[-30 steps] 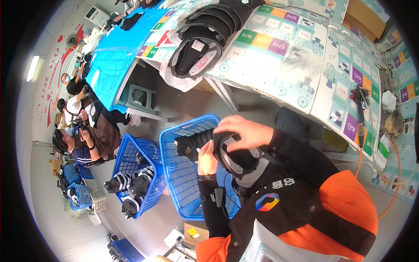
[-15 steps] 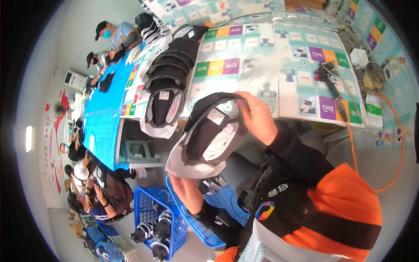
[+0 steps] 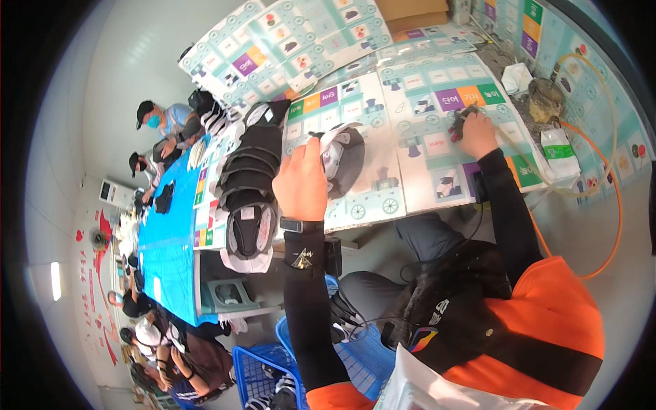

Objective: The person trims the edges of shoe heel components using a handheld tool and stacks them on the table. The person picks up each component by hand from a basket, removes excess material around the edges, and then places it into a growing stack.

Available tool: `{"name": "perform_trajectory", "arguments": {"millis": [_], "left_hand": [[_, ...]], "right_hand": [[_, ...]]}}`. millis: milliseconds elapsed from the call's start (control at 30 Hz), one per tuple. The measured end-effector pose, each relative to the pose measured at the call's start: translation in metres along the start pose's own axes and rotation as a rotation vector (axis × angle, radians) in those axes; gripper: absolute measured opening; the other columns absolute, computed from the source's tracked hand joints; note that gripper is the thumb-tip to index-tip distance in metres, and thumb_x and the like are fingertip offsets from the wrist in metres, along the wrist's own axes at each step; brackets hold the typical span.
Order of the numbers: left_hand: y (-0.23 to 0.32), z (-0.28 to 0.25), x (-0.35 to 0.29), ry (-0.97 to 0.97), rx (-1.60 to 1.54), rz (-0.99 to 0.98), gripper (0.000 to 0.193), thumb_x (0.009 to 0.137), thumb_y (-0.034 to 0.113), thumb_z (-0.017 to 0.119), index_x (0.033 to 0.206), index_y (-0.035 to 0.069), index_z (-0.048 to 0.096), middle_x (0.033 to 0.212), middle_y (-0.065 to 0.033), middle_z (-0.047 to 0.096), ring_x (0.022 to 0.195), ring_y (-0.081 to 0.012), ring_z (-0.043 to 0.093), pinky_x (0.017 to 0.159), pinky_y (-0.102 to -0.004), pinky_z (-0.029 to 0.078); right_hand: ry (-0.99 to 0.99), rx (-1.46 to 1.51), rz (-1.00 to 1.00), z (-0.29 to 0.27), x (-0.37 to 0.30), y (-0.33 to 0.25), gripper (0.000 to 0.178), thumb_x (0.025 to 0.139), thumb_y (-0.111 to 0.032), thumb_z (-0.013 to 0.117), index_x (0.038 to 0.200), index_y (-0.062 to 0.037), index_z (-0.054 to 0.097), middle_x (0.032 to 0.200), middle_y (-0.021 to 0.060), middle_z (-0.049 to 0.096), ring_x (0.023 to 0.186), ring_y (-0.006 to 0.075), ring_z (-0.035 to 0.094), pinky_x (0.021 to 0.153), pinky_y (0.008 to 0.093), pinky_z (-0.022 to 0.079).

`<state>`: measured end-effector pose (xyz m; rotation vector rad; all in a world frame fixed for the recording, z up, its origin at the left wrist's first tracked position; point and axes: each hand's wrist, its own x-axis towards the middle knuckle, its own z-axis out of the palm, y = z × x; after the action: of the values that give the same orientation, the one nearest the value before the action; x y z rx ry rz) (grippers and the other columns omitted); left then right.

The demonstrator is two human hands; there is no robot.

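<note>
My left hand is closed on the edge of a black-and-white shoe upper, held low over the printed tabletop. The upper's dark grey rim faces right, and its left part is hidden behind my fingers. On the right of the table my right hand is closed around a dark, gun-shaped air tool, covering much of it. Left of my left hand, a row of similar nested uppers runs away from the table's front edge, the nearest showing a white lower end.
An orange hose loops at the right. Behind the air tool sit a lumpy brown object and a white-green packet. Blue baskets with uppers stand below. Several people work around a blue-covered table at the left.
My left hand has taken the upper from both hands up to the tabletop. My right hand has let go of it and moved right onto the air tool. The view has shifted.
</note>
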<state>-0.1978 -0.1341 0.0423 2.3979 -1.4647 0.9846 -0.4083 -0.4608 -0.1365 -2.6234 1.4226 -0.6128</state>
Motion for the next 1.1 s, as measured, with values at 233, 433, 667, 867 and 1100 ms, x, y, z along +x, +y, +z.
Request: {"name": "perform_trajectory", "arguments": {"millis": [233,433,667,867,1100], "left_hand": [[0.017,-0.001,0.025,-0.097,-0.271,-0.18,0.023,0.092,0.029,0.073,0.106,0.011,0.076,0.09,-0.0169,0.075,0.084,-0.0403,0.072,0.073,-0.0494,0.057],[0.023,0.0,0.026,-0.104,-0.285,-0.164,0.024,0.088,0.025,0.074,0.107,0.01,0.077,0.088,-0.0179,0.074,0.083,-0.0413,0.072,0.072,-0.0505,0.057],[0.029,0.003,0.022,-0.141,-0.287,-0.178,0.025,0.088,0.024,0.075,0.108,0.009,0.077,0.092,-0.0165,0.076,0.084,-0.0397,0.072,0.074,-0.0482,0.058],[0.024,0.002,0.016,-0.103,-0.293,-0.142,0.028,0.091,0.028,0.074,0.113,0.011,0.077,0.092,-0.0177,0.076,0.082,-0.04,0.073,0.074,-0.046,0.057],[0.022,-0.001,0.014,-0.151,-0.291,-0.199,0.029,0.086,0.024,0.077,0.111,0.01,0.077,0.094,-0.0156,0.076,0.088,-0.0382,0.072,0.078,-0.0477,0.058]], "right_hand": [[0.12,0.098,0.093,0.007,-0.003,-0.009,0.028,0.084,-0.007,0.068,0.107,0.0059,0.059,0.111,0.0253,0.063,0.108,0.0447,0.062,0.088,0.056,0.055],[-0.259,1.077,-0.071,-0.083,-0.068,-0.087,0.03,0.086,-0.007,0.064,0.114,0.0045,0.066,0.094,0.0259,0.071,0.087,0.0421,0.071,0.076,0.0458,0.057],[-0.607,0.968,-0.098,-0.077,-0.089,-0.134,0.025,0.085,-0.009,0.061,0.104,0.0049,0.07,0.081,0.0271,0.068,0.074,0.0418,0.07,0.068,0.0469,0.054],[-0.558,0.937,-0.158,-0.08,-0.097,-0.137,0.021,0.088,-0.011,0.066,0.102,0.0033,0.068,0.086,0.0258,0.068,0.083,0.0459,0.065,0.075,0.047,0.05],[-0.558,0.923,-0.204,-0.076,-0.097,-0.146,0.016,0.089,-0.011,0.064,0.098,0.0025,0.068,0.086,0.0269,0.068,0.084,0.0495,0.063,0.073,0.0485,0.049]]}}
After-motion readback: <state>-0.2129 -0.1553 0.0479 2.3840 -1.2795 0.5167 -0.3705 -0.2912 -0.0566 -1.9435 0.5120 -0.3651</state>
